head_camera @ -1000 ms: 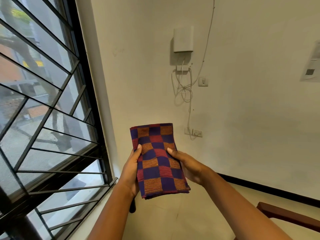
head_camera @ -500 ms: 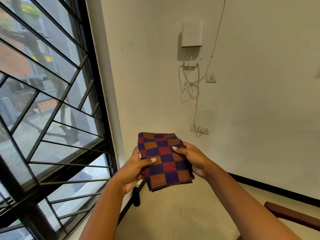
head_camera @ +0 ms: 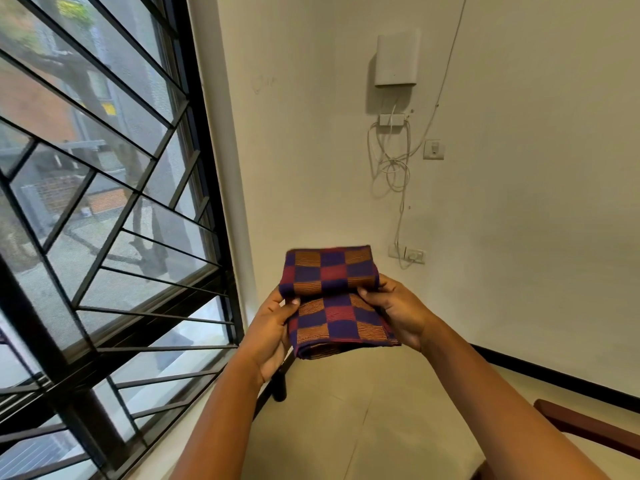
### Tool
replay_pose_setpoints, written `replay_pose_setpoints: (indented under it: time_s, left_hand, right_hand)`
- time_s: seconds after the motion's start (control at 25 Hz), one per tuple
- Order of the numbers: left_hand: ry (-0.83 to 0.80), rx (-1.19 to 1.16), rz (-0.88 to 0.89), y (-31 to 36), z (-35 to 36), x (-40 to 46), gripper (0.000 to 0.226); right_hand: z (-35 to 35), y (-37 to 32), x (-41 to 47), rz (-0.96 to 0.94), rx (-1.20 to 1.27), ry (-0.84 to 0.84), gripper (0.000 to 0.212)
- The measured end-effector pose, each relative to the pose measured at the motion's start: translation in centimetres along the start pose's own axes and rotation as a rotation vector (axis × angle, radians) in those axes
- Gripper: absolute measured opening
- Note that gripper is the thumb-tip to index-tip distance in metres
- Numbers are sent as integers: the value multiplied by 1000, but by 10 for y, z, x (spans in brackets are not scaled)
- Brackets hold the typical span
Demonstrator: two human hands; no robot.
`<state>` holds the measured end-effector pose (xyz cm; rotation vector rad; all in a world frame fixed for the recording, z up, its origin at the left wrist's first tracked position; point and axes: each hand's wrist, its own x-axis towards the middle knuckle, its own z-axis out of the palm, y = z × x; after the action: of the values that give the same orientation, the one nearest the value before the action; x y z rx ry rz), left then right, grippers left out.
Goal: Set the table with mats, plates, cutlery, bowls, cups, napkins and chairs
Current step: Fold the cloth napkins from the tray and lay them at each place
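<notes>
I have the napkin point(head_camera: 333, 299) in both hands, held up in the air in front of me, over the floor point(head_camera: 346, 427) near the corner of the room. It is a checked cloth in purple, red and orange, folded into a thick pad, and its far half is bent upward along a crease that runs between my two thumbs.

My left hand point(head_camera: 273, 327) has its grip clamped on the napkin's left edge: the thumb lies on top at the crease and the fingers curl underneath. My right hand point(head_camera: 398, 310) has its grip clamped on the right edge the same way, thumb pressed onto the top at the crease, fingers wrapped round the side and under.

To my left is a window point(head_camera: 104, 220) with a black grille. Ahead is a pale wall point(head_camera: 519, 168) with a white box point(head_camera: 396, 57) mounted high, loose cables point(head_camera: 391, 168) hanging below it, a switch point(head_camera: 434, 150) just to the right of them, and a socket point(head_camera: 410, 254) lower down. At the lower right I see a dark wooden chair point(head_camera: 588, 427) edge.
</notes>
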<state>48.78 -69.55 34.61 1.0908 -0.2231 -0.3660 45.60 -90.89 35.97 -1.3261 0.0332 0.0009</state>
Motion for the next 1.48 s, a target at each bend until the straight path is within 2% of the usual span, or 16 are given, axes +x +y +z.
replay_pose_setpoints:
  time_s: [0.08,0.2,0.36,0.44,0.56,0.68,0.76,0.8,0.92,1.0,1.08,1.24,1.48]
  left_hand:
    - [3,113,4,2,0,-3,21]
    - [-31,308,35,3,6,-6,31]
    - [31,248,16,0,7,-9,23]
    - [114,236,-2,-5,6,-9,13]
    - [275,239,57,-11,0,-4,21]
    - [409,327,150,-16,-7,-4,15]
    - [452,309,145,-18,-11,-6,17]
    - [464,256,117,-17,-12,-8,16]
    - [370,143,8,-12,-11,-15,25]
    - [210,203,-30,-15,-13,-19,30]
    - [57,254,-70,-25,-15,-21,21]
    - [-74,264,-204,-68,-20,-23,50]
    - [-253,294,-363,-149,12,-34,59]
  right_hand:
    - [-2,3,-3,0,-32,-11,27]
    - [-8,5,-5,8,-58,44,27]
    - [-7,10,-8,105,-14,128,21]
    - [-4,11,-12,166,-14,169,17]
    - [2,15,-14,249,28,227,26]
    - [9,21,-20,291,40,179,41]
    - [14,24,-25,258,6,144,32]
    - [14,27,-25,239,27,154,35]
    - [13,36,-28,156,88,231,49]
    - [11,44,-32,112,101,298,47]
    - [8,54,-40,83,110,375,45]
    - [-9,84,-71,96,111,535,41]
    - [-47,138,-158,117,249,834,35]
